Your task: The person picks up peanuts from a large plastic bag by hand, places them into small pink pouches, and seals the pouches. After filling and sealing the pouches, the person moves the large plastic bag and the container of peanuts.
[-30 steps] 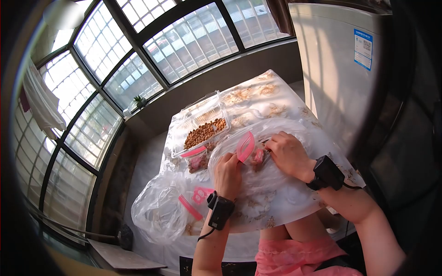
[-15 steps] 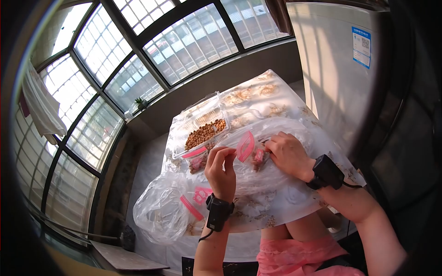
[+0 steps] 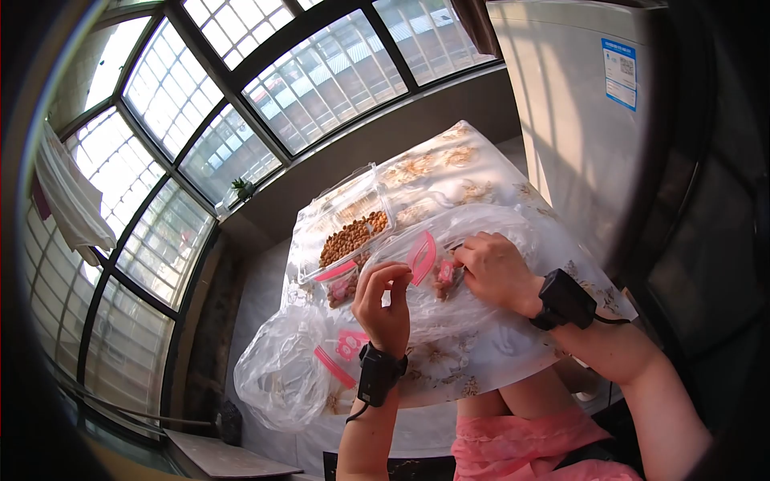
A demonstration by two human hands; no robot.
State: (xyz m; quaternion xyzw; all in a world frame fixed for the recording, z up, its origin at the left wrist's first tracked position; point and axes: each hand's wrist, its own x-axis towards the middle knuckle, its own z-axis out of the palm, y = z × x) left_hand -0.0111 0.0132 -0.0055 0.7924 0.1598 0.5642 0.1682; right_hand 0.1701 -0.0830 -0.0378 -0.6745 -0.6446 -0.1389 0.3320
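Note:
A small zip bag [image 3: 422,258] with a pink top edge and brown nut-like pieces low inside stands between my hands. My left hand [image 3: 383,303] pinches the left end of its pink edge, thumb and forefinger together. On the other side, my right hand [image 3: 499,272] has curled fingers gripping the bag's right side; its fingertips are partly hidden. Left of these, a second pink-topped zip bag [image 3: 342,290] holds similar pieces. A flat zip bag [image 3: 350,345] with a pink print lies nearer me. Behind is a clear plastic box [image 3: 365,202] with loose round brown nuts [image 3: 353,235].
A crumpled clear plastic bag [image 3: 277,369] hangs over the table's left edge. More clear plastic [image 3: 497,220] spreads under and behind my right hand. The table [image 3: 449,156] has a flowered cover. A pale fridge-like cabinet [image 3: 561,104] stands at the right, barred windows [image 3: 321,88] behind.
The view has shifted slightly. Both hands keep their places at the zip bag, and the pink top edge tilts a little differently. Nothing has been let go.

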